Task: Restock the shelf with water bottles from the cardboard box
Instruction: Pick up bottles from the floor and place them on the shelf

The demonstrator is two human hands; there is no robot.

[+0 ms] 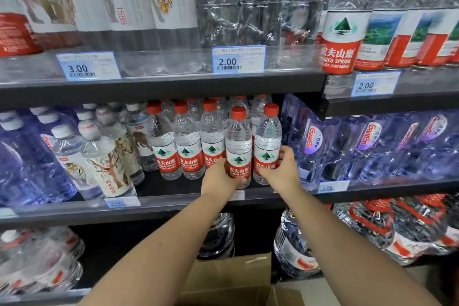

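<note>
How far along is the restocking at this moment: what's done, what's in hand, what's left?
Done: a row of red-capped bottles already stands on the middle shelf. In hand: the left hand grips one bottle and the right hand another, both at the shelf front. Left: the cardboard box sits open below, but its contents can't be seen.

- One head-worn wide-angle view, facing the shelf (pixel 173 202) straight on and slightly downward.
- Close in: the middle shelf's front edge fills the frame's centre, within arm's reach.
</note>
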